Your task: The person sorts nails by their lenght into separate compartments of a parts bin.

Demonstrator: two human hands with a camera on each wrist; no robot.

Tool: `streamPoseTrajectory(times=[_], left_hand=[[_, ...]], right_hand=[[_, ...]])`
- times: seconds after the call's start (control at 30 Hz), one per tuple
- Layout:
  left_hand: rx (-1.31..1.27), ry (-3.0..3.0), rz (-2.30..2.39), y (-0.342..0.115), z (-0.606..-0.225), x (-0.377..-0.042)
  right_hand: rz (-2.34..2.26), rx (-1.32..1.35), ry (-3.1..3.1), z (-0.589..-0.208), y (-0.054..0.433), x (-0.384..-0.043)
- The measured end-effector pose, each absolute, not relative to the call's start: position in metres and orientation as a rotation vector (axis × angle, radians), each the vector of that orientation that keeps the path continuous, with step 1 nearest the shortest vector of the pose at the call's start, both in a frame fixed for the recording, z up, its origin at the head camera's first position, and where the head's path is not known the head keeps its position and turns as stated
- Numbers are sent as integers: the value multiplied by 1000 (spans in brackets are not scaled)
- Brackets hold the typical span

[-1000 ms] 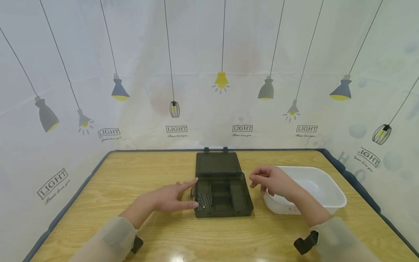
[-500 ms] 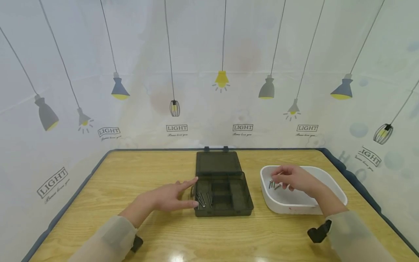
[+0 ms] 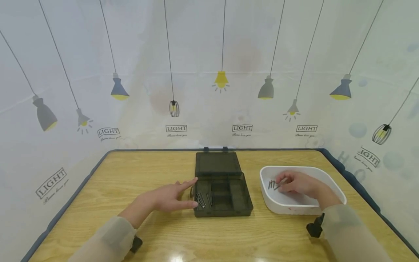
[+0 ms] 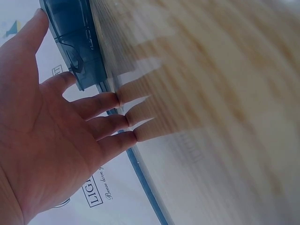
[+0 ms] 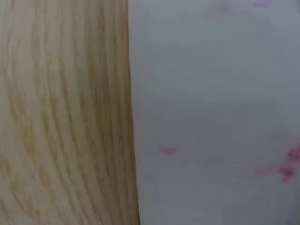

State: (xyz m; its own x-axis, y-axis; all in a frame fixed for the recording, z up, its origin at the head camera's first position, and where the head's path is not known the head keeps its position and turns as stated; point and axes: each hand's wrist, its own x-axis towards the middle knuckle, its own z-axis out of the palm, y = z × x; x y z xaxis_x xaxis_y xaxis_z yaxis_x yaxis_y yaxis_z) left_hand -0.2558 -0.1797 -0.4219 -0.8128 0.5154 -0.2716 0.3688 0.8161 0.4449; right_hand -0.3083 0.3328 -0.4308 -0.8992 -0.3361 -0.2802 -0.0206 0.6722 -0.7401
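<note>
A dark see-through compartment box (image 3: 240, 211) lies with its lid (image 3: 217, 162) folded back. Several slim metal rods, like nails or screws (image 3: 200, 200), lie in its left compartment. My left hand (image 3: 168, 197) rests along the box's left side, index finger and thumb stretched out to its edge; the left wrist view shows the palm with fingers spread. My right hand (image 3: 296, 183) reaches down into a white tub (image 3: 278, 208), thumb and index finger right at several more metal rods (image 3: 271, 184). I cannot tell whether those fingers hold one.
The wooden table (image 3: 147, 233) carries the box in the middle and the tub to its right. Behind and on both sides rises a pale cloth (image 3: 140, 109) printed with hanging lamps. Red smudges mark the tub's outer wall (image 5: 211, 131) in the right wrist view.
My right hand has moved from between the box and the tub, rightward over the tub, then lower to the rods inside. My left hand and the box have stayed put.
</note>
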Motion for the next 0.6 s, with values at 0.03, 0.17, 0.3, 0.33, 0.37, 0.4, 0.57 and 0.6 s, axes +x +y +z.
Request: streamPoseTrajectory(times=[0.03,0.17,0.3,0.33,0.37,0.4,0.57,0.6], left_hand=[[666,2617,535,-179,-422,-256],[671,2624,536,-179,-421,-256],[679,2626,530,-178,-420,-256],[682,2626,529,-178,-421,-256],[683,2625,530,-178,-421,-256],[682,2622,533,-178,-421,-256],[679,2618,539,-177,-421,-254],[680,2620,537,-177,-421,-254]], right_hand=[[-1084,-269,2507,-431,333,-308],[-1055,-260,2548,-433,331,-306],[-1057,-276,2555,-434,331,-306],[-1055,-280,2557,-435,332,-306],[-1052,-285,2560,-435,332,-307],[-1051,-285,2560,-436,332,-307],[-1019,-290,2572,-436,331,-307],[-1009,-291,2575,-436,330,-307]])
